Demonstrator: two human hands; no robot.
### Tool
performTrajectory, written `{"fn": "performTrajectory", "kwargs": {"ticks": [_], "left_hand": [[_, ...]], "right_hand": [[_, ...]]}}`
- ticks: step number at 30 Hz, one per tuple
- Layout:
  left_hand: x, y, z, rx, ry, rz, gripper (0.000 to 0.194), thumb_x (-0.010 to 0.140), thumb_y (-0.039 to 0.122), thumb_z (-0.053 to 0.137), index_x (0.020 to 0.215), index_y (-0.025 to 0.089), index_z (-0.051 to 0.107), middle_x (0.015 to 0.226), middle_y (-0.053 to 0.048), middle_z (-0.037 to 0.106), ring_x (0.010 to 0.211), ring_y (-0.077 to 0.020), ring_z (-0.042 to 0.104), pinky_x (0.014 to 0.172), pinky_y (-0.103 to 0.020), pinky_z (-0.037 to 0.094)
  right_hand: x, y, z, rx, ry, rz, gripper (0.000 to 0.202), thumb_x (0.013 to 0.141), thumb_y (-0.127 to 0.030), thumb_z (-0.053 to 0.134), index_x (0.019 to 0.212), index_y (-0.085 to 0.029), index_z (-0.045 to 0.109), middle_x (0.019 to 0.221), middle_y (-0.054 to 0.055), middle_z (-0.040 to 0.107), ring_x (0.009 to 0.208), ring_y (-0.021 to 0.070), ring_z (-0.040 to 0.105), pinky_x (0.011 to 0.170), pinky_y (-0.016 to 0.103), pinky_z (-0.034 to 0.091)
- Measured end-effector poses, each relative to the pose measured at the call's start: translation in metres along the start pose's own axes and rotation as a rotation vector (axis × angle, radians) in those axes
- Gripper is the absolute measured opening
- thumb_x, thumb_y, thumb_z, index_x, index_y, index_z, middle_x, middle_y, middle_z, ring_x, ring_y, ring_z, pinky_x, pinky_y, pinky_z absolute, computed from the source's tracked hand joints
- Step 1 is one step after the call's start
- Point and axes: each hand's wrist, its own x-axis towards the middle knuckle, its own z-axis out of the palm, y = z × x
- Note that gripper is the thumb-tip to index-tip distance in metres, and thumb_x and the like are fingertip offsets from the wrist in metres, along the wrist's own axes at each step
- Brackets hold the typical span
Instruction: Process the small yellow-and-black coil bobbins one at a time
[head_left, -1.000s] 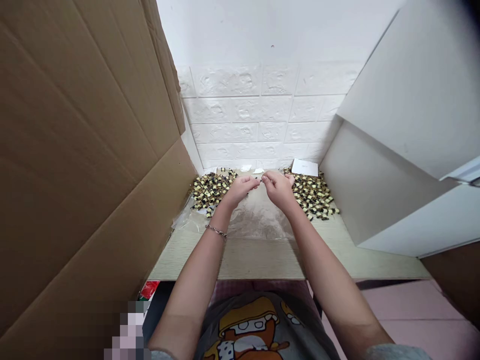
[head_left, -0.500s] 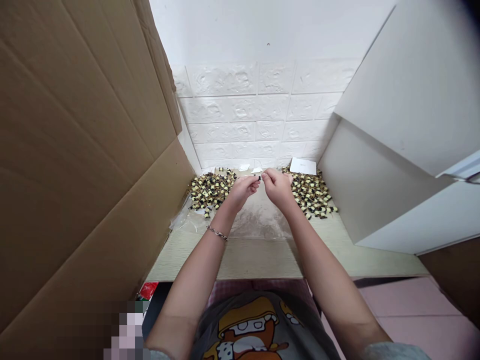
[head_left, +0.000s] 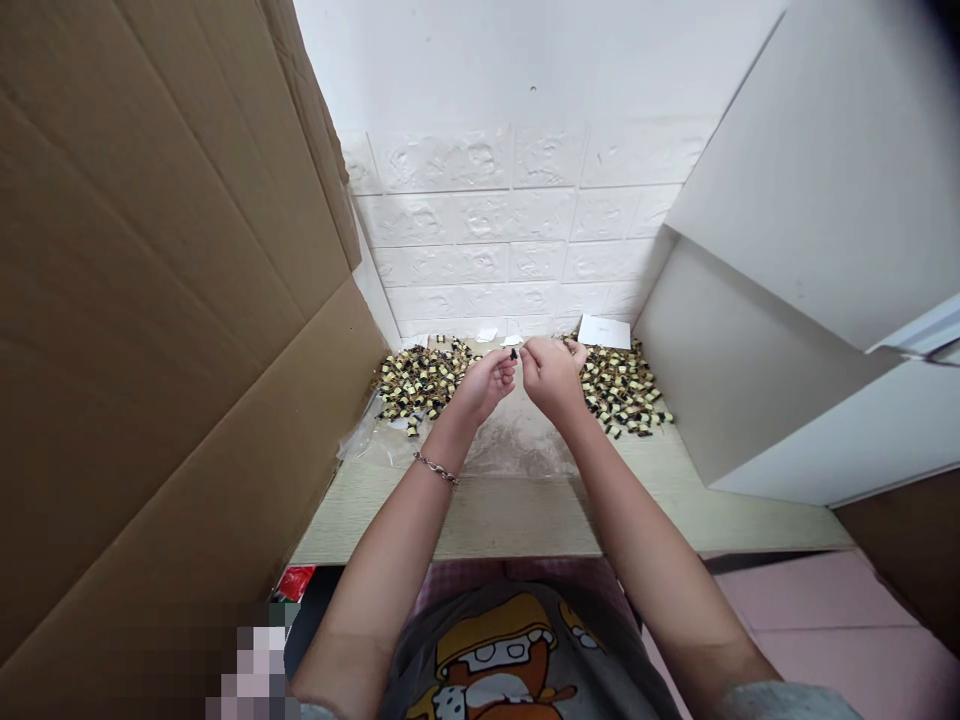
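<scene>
My left hand (head_left: 487, 383) pinches a small black part (head_left: 514, 354) between thumb and forefinger, above the plastic sheet. Just to its right, my right hand (head_left: 552, 376) has its thumb and forefinger pressed together close to that part; whatever they grip is too small to make out. A left pile (head_left: 421, 380) of small yellow and black components with copper-coloured bits lies beyond my left wrist. Another such pile (head_left: 624, 388) lies to the right of my right hand.
Clear plastic sheet (head_left: 517, 445) covers the middle of the pale table (head_left: 517, 520). A white card (head_left: 604, 332) rests at the back of the right pile. Tall cardboard (head_left: 187, 300) stands left, white panels (head_left: 750, 350) right, a white brick-pattern wall (head_left: 480, 220) behind.
The fingers of my left hand have shifted slightly, and more of the black part shows. My right hand has turned a little, its outer fingers lifting to the right.
</scene>
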Motion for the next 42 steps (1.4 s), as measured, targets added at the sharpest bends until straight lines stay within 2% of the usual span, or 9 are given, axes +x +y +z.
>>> {"fn": "performTrajectory", "kwargs": {"ticks": [6, 9, 15, 19, 21, 27, 36, 39, 42], "left_hand": [[0.002, 0.000, -0.003, 0.009, 0.008, 0.004, 0.016, 0.065, 0.026, 0.058, 0.058, 0.012, 0.055, 0.049, 0.004, 0.049, 0.044, -0.0021, 0.042, 0.052, -0.018, 0.037], [0.000, 0.001, 0.000, 0.023, 0.017, 0.065, 0.017, 0.064, 0.027, 0.059, 0.058, 0.012, 0.055, 0.050, 0.004, 0.050, 0.045, -0.0023, 0.043, 0.052, -0.018, 0.036], [-0.014, 0.008, 0.016, 0.083, -0.032, 0.334, 0.016, 0.065, 0.026, 0.062, 0.059, 0.013, 0.055, 0.059, 0.003, 0.053, 0.059, -0.0048, 0.047, 0.061, -0.017, 0.036], [-0.027, 0.013, 0.023, 0.243, -0.133, 0.590, 0.014, 0.070, 0.030, 0.058, 0.066, 0.016, 0.057, 0.066, 0.002, 0.053, 0.069, -0.0082, 0.048, 0.070, -0.019, 0.037], [-0.034, 0.017, 0.025, 0.326, -0.139, 0.658, 0.014, 0.071, 0.032, 0.057, 0.070, 0.018, 0.058, 0.068, 0.002, 0.053, 0.071, -0.0095, 0.048, 0.071, -0.020, 0.037], [-0.044, 0.025, 0.026, 0.647, -0.046, 0.863, 0.013, 0.076, 0.030, 0.051, 0.077, 0.019, 0.059, 0.076, -0.001, 0.053, 0.077, -0.0127, 0.049, 0.074, -0.023, 0.037], [-0.045, 0.021, 0.021, 1.057, 0.223, 1.332, 0.010, 0.077, 0.024, 0.050, 0.082, 0.021, 0.058, 0.081, -0.004, 0.060, 0.081, -0.0158, 0.050, 0.077, -0.029, 0.036], [-0.044, 0.019, 0.019, 1.111, 0.276, 1.416, 0.010, 0.077, 0.023, 0.050, 0.082, 0.020, 0.058, 0.081, -0.004, 0.060, 0.080, -0.0160, 0.050, 0.077, -0.029, 0.036], [-0.042, 0.019, 0.018, 1.151, 0.290, 1.436, 0.009, 0.077, 0.023, 0.050, 0.082, 0.021, 0.057, 0.080, -0.004, 0.060, 0.079, -0.0159, 0.050, 0.076, -0.029, 0.035]], "right_hand": [[-0.001, -0.003, -0.002, -0.089, 0.001, -0.059, 0.017, 0.082, -0.022, 0.037, 0.068, -0.019, 0.047, 0.068, -0.002, 0.056, 0.071, 0.0141, 0.046, 0.082, 0.035, 0.016], [-0.003, -0.006, -0.006, -0.129, 0.039, -0.081, 0.017, 0.082, -0.022, 0.037, 0.069, -0.019, 0.048, 0.069, -0.002, 0.056, 0.071, 0.0142, 0.045, 0.083, 0.036, 0.016], [-0.005, -0.015, -0.023, -0.155, 0.250, -0.101, 0.019, 0.082, -0.021, 0.036, 0.067, -0.019, 0.048, 0.063, -0.002, 0.053, 0.068, 0.0142, 0.044, 0.086, 0.036, 0.016], [-0.006, -0.024, -0.037, -0.157, 0.380, -0.118, 0.023, 0.083, -0.023, 0.035, 0.064, -0.020, 0.047, 0.059, -0.001, 0.050, 0.065, 0.0145, 0.043, 0.084, 0.037, 0.018], [-0.007, -0.028, -0.042, -0.151, 0.422, -0.122, 0.023, 0.083, -0.024, 0.035, 0.064, -0.020, 0.047, 0.057, -0.001, 0.048, 0.062, 0.0143, 0.042, 0.079, 0.036, 0.021], [-0.008, -0.028, -0.048, -0.139, 0.451, -0.134, 0.022, 0.084, -0.028, 0.036, 0.070, -0.020, 0.051, 0.057, 0.002, 0.045, 0.058, 0.0151, 0.040, 0.061, 0.031, 0.024], [-0.011, -0.019, -0.038, 0.017, 0.456, -0.191, 0.018, 0.085, -0.025, 0.035, 0.080, -0.020, 0.052, 0.067, 0.004, 0.049, 0.062, 0.0137, 0.043, 0.055, 0.025, 0.031], [-0.011, -0.018, -0.036, 0.026, 0.395, -0.196, 0.021, 0.085, -0.025, 0.032, 0.080, -0.021, 0.052, 0.066, 0.004, 0.050, 0.062, 0.0141, 0.044, 0.056, 0.025, 0.031], [-0.011, -0.018, -0.035, 0.041, 0.402, -0.227, 0.021, 0.085, -0.024, 0.032, 0.080, -0.020, 0.052, 0.065, 0.003, 0.050, 0.061, 0.0142, 0.043, 0.056, 0.025, 0.032]]}}
